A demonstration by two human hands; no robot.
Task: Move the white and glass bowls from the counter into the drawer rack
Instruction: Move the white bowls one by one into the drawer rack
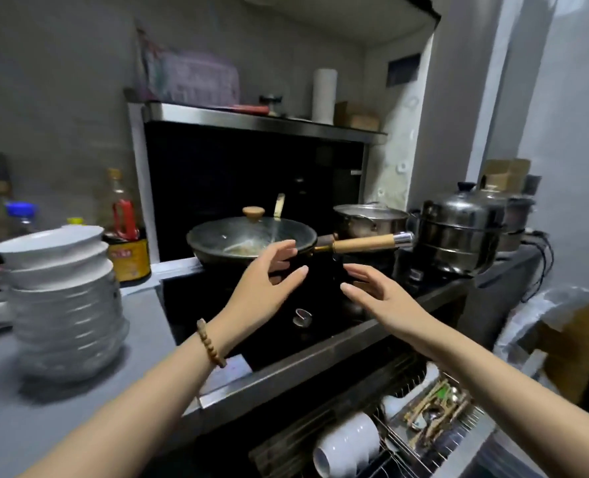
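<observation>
Fingers of the left hand: straight, a bit spread, nothing in them. Fingers of the right hand: same, loose and empty. Palms face each other w/ a gap btwn. Both hang over the black glass stove top, just short of the dark lidded wok and its wooden handle.

The task's things aren't under the fingers. The tall stack of bowls, white ceramic on top and clear glass below, stands on the grey counter, well off to the left of the left fingertips. Its axis is upright; the top ones look slightly askew. The wire drawer rack lies open below and to the right of the right hand, under the counter edge. It holds some racked white bowls on edge, w/ mixed utensils beside them.

Judgement: the left hand is nearer the stack and the right hand nearer the rack. The next move is prob. a swing left across the stove to lift the top few bowls w/ both hands, since the stack looks top-heavy. The stack is blurred, so no bowl count.
</observation>
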